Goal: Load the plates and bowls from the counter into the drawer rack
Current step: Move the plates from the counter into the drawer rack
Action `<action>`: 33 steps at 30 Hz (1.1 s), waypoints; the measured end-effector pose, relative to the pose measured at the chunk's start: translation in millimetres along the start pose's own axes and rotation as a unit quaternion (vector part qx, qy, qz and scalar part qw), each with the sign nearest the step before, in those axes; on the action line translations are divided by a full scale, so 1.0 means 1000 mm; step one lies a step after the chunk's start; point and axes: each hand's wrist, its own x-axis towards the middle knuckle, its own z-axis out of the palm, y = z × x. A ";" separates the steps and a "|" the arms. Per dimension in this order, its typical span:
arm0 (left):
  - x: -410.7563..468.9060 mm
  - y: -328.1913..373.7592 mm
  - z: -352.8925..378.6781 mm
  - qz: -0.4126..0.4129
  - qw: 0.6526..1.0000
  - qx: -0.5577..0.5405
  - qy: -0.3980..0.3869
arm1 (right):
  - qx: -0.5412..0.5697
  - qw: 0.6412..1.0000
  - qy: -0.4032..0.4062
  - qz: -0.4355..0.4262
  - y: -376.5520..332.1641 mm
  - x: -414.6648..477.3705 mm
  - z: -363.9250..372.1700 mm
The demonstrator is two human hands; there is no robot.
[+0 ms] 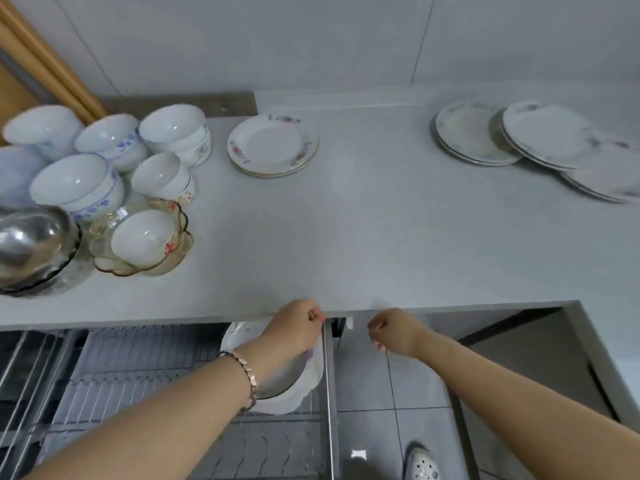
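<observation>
The drawer rack (145, 382) stands pulled out under the counter (363, 237). My left hand (294, 329) grips a white plate (304, 382) standing on edge at the rack's right end. My right hand (393, 332) hovers to the right of the drawer, fingers loosely curled and holding nothing. On the counter lie a short stack of flowered plates (272, 145) in the middle, more plate stacks (474, 133) (547, 133) at the far right, and several white bowls (76, 185) at the left.
A steel bowl (31, 237) and an amber glass dish (138, 237) holding a white bowl sit at the counter's left front. The drawer's metal side rail (330, 393) runs beside the plate. Tiled floor and a shoe (422, 462) show below right.
</observation>
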 end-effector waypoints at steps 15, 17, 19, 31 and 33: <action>0.043 0.158 -0.030 -0.086 0.967 -0.144 0.189 | 0.031 0.989 0.051 -0.137 -0.038 -0.014 -0.189; 0.046 0.159 -0.043 -0.092 0.963 -0.149 0.204 | 0.056 0.988 0.037 -0.139 -0.053 -0.007 -0.197; 0.053 0.154 -0.056 -0.096 0.963 -0.144 0.205 | 0.061 0.989 0.027 -0.134 -0.070 0.002 -0.203; 0.194 0.081 -0.184 -0.221 0.896 -0.313 0.224 | 0.101 0.990 0.045 -0.084 -0.212 0.162 -0.197; 0.224 0.067 -0.204 -0.216 0.891 -0.327 0.228 | 0.088 0.991 0.070 -0.076 -0.232 0.196 -0.194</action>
